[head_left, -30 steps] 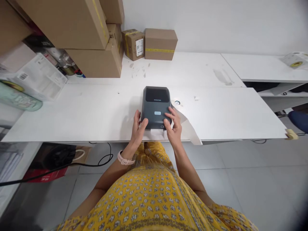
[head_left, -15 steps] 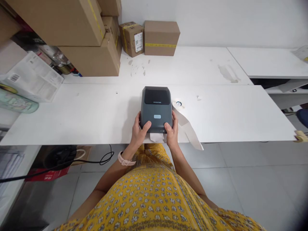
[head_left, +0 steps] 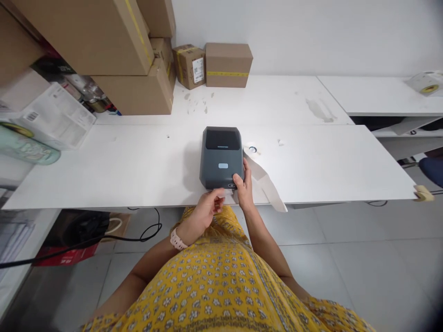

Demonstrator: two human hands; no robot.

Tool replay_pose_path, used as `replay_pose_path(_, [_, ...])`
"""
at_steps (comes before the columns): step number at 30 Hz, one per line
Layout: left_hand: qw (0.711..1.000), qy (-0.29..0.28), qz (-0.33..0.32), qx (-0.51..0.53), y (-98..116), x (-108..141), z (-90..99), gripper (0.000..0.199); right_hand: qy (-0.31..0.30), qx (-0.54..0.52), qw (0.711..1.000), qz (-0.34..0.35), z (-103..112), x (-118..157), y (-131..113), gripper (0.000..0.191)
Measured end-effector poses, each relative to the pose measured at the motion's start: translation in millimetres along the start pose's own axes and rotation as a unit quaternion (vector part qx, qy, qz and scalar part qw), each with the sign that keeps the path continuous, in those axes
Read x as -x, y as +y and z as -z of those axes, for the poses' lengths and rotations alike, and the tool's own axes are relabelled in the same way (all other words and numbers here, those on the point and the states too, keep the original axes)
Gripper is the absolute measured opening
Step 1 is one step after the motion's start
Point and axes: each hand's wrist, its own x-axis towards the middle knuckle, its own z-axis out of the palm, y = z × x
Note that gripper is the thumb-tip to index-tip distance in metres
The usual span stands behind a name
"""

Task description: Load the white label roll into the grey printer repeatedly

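A dark grey-blue label printer [head_left: 221, 159] sits upright on the white table, near its front edge. My right hand [head_left: 244, 188] grips the printer's front right corner, thumb on top and fingers along its side. At the printer's front, my left hand [head_left: 206, 207] is closed, its thumb and fingers pinching the white paper [head_left: 226, 192] that sticks out there. Beside the printer on the right, a strip of white backing paper [head_left: 265, 180] curls over the table's front edge.
Cardboard boxes [head_left: 228, 64] stand at the back and back left. A plastic package [head_left: 60, 113] and a green bottle [head_left: 29, 146] lie at the left. A roll [head_left: 430, 87] rests at the far right. A black cable [head_left: 117, 238] hangs below the table.
My left hand has let go of the printer's left side and moved down to the paper at its front. My right hand still holds the right side. The view has shifted slightly.
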Motion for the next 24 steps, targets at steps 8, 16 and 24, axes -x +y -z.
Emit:
replay_pose_path(8, [0.995, 0.068, -0.053, 0.046, -11.8, -7.9, -6.4, 0.033, -0.001, 0.017, 1.000, 0.016, 1.1, -1.5, 3.3, 0.080])
replay_pose_path(16, [0.995, 0.034, -0.089, -0.025, -13.9, -6.3, -0.6, 0.026, 0.030, 0.163, 0.981, 0.103, 1.9, 3.6, -25.5, 0.063])
replay_pose_path(24, [0.964, 0.001, -0.224, -0.141, 6.4, 13.6, 45.2, 0.043, -0.058, 0.379, 0.889, 0.250, 1.5, -11.6, -76.7, 0.023])
